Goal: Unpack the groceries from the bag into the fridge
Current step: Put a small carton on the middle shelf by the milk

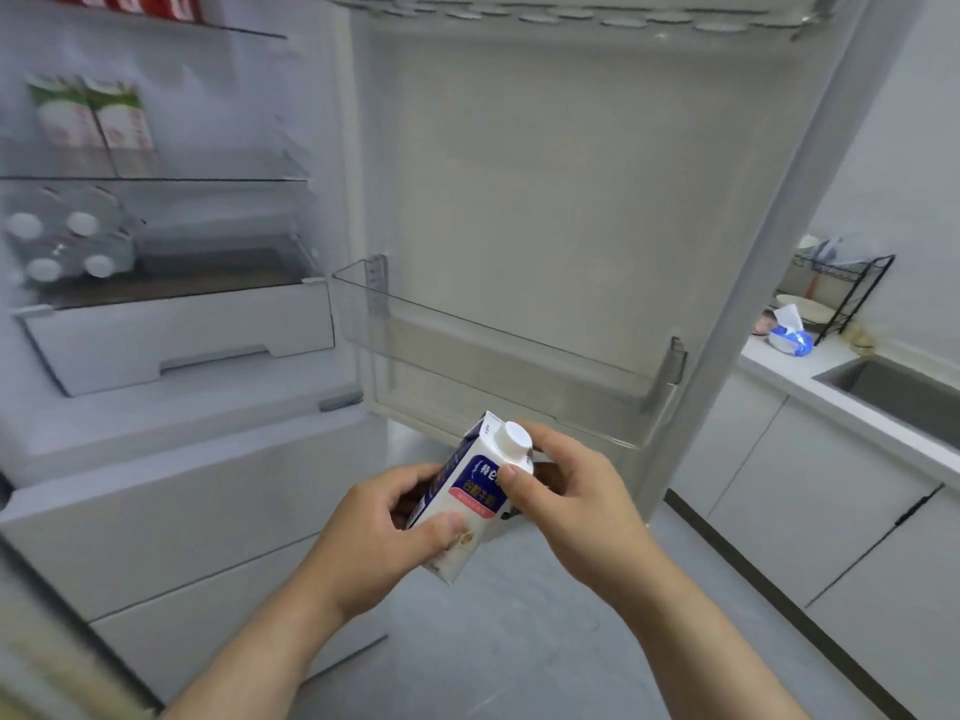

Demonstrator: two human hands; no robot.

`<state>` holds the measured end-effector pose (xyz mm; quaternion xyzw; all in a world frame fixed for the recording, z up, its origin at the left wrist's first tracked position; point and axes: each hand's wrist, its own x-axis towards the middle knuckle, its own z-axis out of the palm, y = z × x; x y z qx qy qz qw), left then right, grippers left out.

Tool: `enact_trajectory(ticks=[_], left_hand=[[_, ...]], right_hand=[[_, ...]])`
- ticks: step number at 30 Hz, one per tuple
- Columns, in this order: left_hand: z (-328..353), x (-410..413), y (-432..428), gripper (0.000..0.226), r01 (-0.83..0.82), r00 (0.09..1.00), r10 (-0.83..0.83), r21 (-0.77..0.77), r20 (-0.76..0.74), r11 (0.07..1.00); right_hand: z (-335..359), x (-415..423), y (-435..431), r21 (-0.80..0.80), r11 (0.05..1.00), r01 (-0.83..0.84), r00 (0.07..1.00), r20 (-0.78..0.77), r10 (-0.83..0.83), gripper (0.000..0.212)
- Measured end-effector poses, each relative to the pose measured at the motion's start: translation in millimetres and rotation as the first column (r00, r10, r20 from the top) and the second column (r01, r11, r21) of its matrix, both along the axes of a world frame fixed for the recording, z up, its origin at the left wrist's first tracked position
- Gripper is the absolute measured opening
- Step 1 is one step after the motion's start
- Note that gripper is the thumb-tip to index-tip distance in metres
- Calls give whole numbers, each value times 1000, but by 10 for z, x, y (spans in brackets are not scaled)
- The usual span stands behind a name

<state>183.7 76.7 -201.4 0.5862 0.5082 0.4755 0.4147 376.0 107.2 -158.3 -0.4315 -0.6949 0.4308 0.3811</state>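
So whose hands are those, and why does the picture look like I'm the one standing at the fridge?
The camera sits on a person's head and looks down, so you see what they see. There is no machine here, only their two bare hands. The left hand and the right hand both hold a small milk carton with a white screw cap, tipped a bit. In front is an open fridge. Its clear door shelf, just above the carton, has nothing in it. Inside on the left, two green and white cartons stand on a glass shelf, and bottles with white caps lie below. On the right are a counter and a sink.
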Motion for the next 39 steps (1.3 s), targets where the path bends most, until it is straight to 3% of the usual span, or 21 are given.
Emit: enact_trajectory(ticks=[8, 18, 23, 34, 39], left_hand=[[53, -884, 155, 50, -192, 981, 192, 33, 14, 981], [132, -1642, 67, 36, -398, 916, 400, 71, -29, 915], [172, -1911, 89, 40, -481, 873, 485, 83, -47, 873], [360, -2512, 559, 55, -581, 812, 583, 65, -23, 811], [410, -2716, 819, 51, -624, 780, 624, 91, 31, 776]], right_hand=[[23, -957, 475, 12, 984, -179, 983, -32, 179, 34], [57, -1941, 833, 59, 925, -376, 923, -58, 379, 41], [85, -2308, 1005, 73, 884, -461, 881, -85, 466, 35], [333, -3142, 1634, 45, 841, -539, 824, -179, 537, 27], [360, -3433, 1861, 49, 841, -539, 809, -247, 533, 30]])
